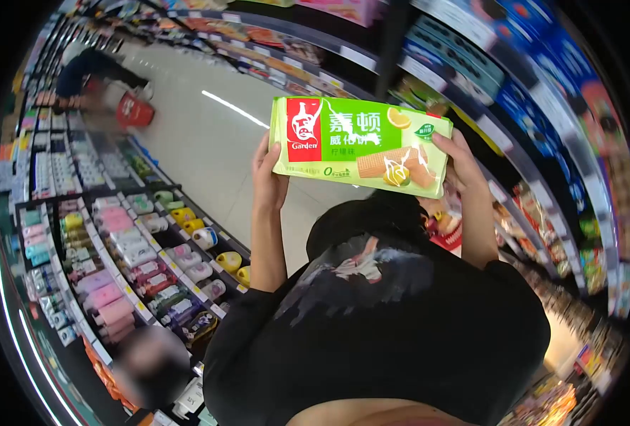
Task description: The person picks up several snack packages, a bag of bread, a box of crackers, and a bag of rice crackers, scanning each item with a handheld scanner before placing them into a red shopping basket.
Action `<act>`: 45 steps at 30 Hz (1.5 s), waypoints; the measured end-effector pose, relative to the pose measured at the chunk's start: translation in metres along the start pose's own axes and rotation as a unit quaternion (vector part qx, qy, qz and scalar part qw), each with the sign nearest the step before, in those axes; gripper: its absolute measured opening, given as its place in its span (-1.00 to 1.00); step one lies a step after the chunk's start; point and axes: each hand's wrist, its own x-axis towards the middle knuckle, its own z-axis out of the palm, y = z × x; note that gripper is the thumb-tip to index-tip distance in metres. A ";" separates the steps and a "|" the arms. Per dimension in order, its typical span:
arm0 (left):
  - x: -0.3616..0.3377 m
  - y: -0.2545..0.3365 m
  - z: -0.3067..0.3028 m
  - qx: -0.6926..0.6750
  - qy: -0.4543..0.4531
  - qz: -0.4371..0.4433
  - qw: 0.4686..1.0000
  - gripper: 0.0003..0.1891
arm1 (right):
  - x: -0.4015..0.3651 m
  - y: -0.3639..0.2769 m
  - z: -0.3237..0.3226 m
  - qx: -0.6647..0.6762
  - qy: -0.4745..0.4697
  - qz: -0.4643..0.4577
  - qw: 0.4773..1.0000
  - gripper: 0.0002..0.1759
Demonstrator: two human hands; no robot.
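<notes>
A green packet of Garden lemon wafers (361,145) is held up in front of my chest, its printed front facing me and its right end tilted slightly down. My left hand (269,174) grips the left end, with the thumb on the front edge. On the opposite end, my right hand (463,160) is closed round the edge, its thumb near the upper corner. The fingers behind the packet are hidden. White glare covers parts of the wrapper.
Shelves of bottles (116,284) line the left side; packaged food shelves (500,92) run along the right. Up the aisle, a person (91,74) bends beside a red basket (134,111). Another red basket (448,233) shows partly below my right forearm.
</notes>
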 end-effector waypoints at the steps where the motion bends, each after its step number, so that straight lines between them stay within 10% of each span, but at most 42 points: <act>1: 0.014 0.010 -0.009 0.039 0.028 0.021 0.999 -0.48 | 0.021 -0.007 0.015 -0.040 -0.043 -0.033 0.998 -0.38; 11: 0.182 0.048 -0.117 0.194 0.191 0.056 0.961 -0.65 | 0.198 -0.002 0.142 -0.175 -0.034 -0.197 0.964 -0.29; 20: 0.431 0.135 -0.183 0.348 -0.024 0.167 0.922 -0.57 | 0.361 -0.021 0.264 -0.259 0.142 -0.361 0.884 -0.43; 23: 0.483 0.140 -0.196 0.492 -0.052 0.242 0.835 -0.46 | 0.407 -0.007 0.274 -0.308 0.262 -0.429 0.808 -0.50; 26: 0.519 0.130 -0.200 0.346 -0.153 0.127 0.917 -0.42 | 0.438 0.005 0.282 -0.296 0.328 -0.435 0.784 -0.54; 31: 0.537 0.118 -0.221 0.379 -0.172 0.048 0.908 -0.34 | 0.454 0.021 0.286 -0.290 0.358 -0.388 0.798 -0.53; 45: 0.513 0.084 -0.223 0.549 -0.124 0.201 0.802 -0.21 | 0.437 0.046 0.303 -0.414 0.396 -0.352 0.740 -0.44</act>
